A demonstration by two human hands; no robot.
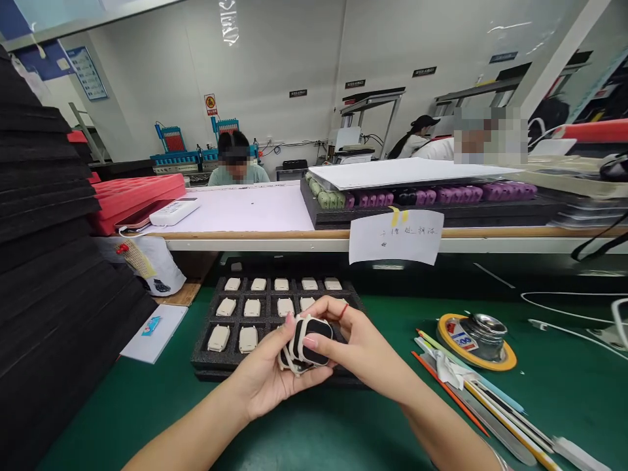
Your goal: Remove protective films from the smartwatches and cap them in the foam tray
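Pinching the small pale case (318, 335), the left hand (265, 383) and right hand (375, 356) have their grip closed around it. Loose fingers might let it slip and fall. Its dark face points up toward the person; its long side seems to run near to far. It is above the green counter (314, 432), by the foam tray (209, 362).

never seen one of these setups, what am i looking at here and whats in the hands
There is no machine: these are a person's bare left hand and right hand, seen in one picture from a camera worn on the head, looking forward and down. Together they hold small cream-framed, black-faced pieces; exactly how many is unclear. Behind them, a black foam tray of cream-coloured pieces sits on the green work surface. To the right lie an orange-rimmed round dish and several thin, stick-like tools.
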